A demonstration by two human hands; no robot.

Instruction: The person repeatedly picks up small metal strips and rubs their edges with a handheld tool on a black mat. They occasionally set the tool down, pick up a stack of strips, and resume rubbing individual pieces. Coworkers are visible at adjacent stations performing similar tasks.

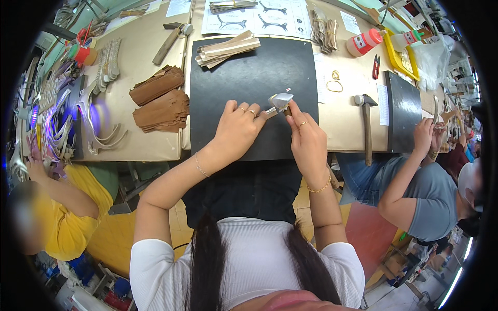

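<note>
My right hand point(309, 140) is closed around a hammer, whose shiny metal head point(282, 99) shows above the fingers over the black work mat point(223, 85). Most of its handle is hidden by the hand and wrist. To its left, my left hand point(238, 127) pinches a small pale strip point(270, 112), its end sticking out toward the hammer head. Whether head and strip touch, I cannot tell. A fanned stack of beige and white strips point(228, 49) lies at the mat's far left corner.
Brown leather pieces point(161, 106) and a hammer point(173, 43) lie left. On the right are another hammer point(367, 127), rubber bands point(334, 83), red snips point(376, 67), a red-capped bottle point(364, 42) and a yellow tray point(400, 54). People work on both sides; a printed sheet point(254, 19) lies beyond the mat.
</note>
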